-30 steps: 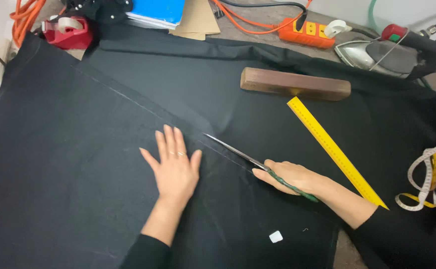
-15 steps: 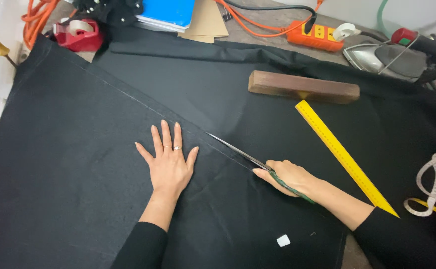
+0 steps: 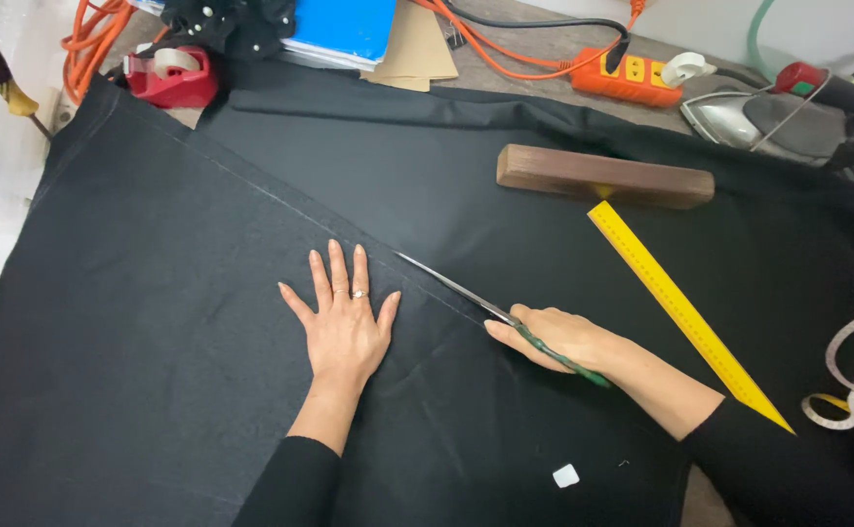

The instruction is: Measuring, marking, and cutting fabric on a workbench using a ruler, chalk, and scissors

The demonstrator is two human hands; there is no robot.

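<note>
With the left hand [image 3: 346, 327] spread flat on the black fabric [image 3: 173, 322] and the right hand [image 3: 554, 337] gripping scissors [image 3: 476, 303], slipping cloth could skew the cut or nick nearby fingers.

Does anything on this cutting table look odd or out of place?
Little stands out. A small white scrap lies loose on the black fabric near its front edge. The yellow ruler lies askew to the wooden block. The left hand presses the cloth flat while the right hand works the scissors.
</note>
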